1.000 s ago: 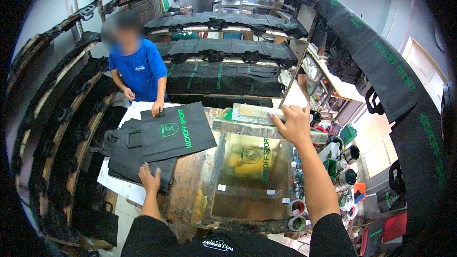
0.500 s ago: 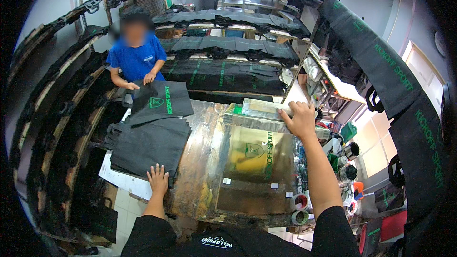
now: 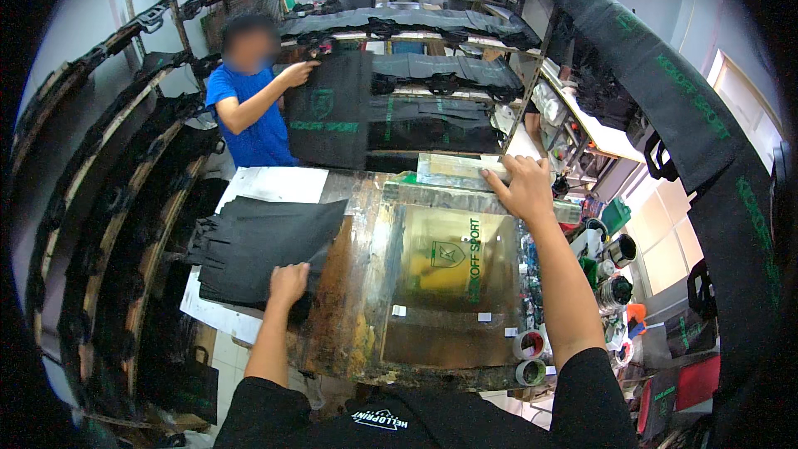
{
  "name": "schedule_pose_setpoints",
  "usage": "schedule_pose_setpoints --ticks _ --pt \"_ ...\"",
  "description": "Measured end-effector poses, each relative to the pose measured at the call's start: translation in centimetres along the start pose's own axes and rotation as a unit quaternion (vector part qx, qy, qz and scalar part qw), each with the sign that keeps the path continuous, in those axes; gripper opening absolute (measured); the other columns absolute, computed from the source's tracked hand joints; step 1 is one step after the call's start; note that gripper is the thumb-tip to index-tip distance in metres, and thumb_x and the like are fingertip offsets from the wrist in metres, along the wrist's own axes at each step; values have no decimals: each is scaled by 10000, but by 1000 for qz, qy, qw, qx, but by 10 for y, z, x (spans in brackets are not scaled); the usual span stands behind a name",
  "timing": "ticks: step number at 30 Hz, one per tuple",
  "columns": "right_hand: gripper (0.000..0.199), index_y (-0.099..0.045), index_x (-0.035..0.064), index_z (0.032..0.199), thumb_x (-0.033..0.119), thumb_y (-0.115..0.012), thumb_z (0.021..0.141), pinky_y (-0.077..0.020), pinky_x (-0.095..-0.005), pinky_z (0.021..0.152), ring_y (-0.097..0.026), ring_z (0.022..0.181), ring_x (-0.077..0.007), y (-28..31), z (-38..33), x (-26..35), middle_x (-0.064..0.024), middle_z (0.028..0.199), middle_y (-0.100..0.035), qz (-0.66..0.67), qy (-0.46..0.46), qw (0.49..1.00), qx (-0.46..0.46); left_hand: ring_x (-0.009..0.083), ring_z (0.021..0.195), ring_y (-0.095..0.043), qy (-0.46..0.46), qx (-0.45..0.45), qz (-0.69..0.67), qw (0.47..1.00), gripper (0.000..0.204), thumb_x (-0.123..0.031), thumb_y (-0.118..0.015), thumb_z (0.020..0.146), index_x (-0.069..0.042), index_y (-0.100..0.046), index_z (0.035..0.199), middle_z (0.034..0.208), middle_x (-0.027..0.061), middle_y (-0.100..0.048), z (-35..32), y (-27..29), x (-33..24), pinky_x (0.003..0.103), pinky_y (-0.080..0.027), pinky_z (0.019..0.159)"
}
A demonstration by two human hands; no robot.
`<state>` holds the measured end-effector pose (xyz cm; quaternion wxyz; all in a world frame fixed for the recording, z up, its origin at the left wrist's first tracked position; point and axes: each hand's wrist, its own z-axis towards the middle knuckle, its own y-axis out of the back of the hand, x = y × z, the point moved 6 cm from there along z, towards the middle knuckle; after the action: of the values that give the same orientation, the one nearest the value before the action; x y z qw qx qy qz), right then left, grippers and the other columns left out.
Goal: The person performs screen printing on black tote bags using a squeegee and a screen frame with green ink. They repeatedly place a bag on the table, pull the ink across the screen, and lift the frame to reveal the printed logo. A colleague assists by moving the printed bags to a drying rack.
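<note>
My left hand [image 3: 288, 284] is closed on the near right edge of the top black bag [image 3: 264, 233], whose right corner is lifted off the pile. Fanned handles of the stacked bags stick out on the left. My right hand [image 3: 525, 185] grips the right part of a long, flat squeegee [image 3: 453, 170], thumb on the near side. That squeegee lies along the far end of a screen-printing frame [image 3: 453, 342], which carries a green-edged shield and lettering on a yellowish mesh. The frame rests on a stained wooden table [image 3: 332, 333].
Across the table, a co-worker in a blue shirt [image 3: 249, 120] holds up a printed black bag [image 3: 328, 108] toward the racks [image 3: 416, 69]. White sheets [image 3: 278, 183] lie under the pile. Ink pots [image 3: 529, 372] and cans [image 3: 615, 289] stand at right; printed bags [image 3: 677, 100] hang there.
My left hand went from lying flat to pinching the top bag and raising its edge. The co-worker lifted a printed bag off the pile toward the racks. My right hand stays on the squeegee.
</note>
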<state>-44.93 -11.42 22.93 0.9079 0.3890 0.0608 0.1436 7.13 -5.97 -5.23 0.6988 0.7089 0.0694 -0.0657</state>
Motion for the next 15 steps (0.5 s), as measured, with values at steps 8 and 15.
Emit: schedule_pose_setpoints --ticks 8,15 --pt "513 -673 70 866 575 -654 951 -375 -474 810 -659 813 -333 5 11 0 -126 803 -679 6 0 1000 9 440 1360 -568 -134 63 -82 986 565 -453 -341 1120 -75 -620 1435 1485 221 -601 -5 -131 -226 685 -387 1124" --pt "573 -716 80 928 641 -602 958 -383 -493 830 -680 846 -327 -8 8 -10 -129 849 -707 -2 -9 999 30 435 1614 -164 -229 24 -23 973 614 -426 -382 1114 -159 -343 1666 1755 126 -242 -38 -202 -313 765 -32 1223"
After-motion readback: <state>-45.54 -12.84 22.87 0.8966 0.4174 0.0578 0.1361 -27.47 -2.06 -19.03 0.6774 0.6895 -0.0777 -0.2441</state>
